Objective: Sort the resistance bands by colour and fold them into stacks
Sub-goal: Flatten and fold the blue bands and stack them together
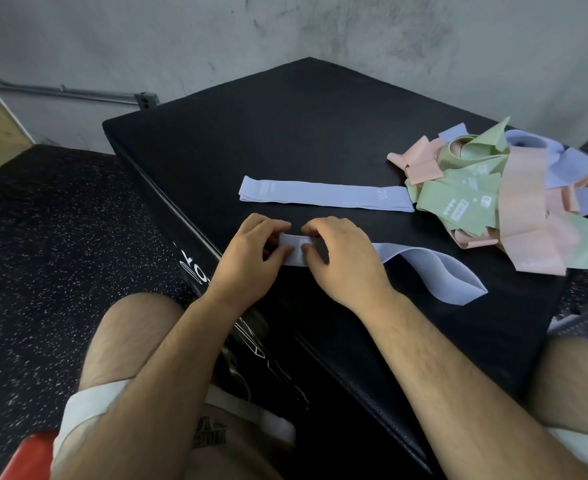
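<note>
Both hands sit close together at the near edge of the black counter (285, 133), working one end of a lavender band (424, 268). The left hand (251, 251) has its thumb on top and its fingers curled over the far edge, pinching the band. The right hand (341, 258), just beside it, grips the same end the same way. The rest of that band trails right in a loose, wavy loop. Just beyond the hands, a second lavender band (323, 195) lies flat and straight. At the counter's right edge is a tangled heap of bands (503, 195), pink, green and lavender, touching the flat band's right end.
</note>
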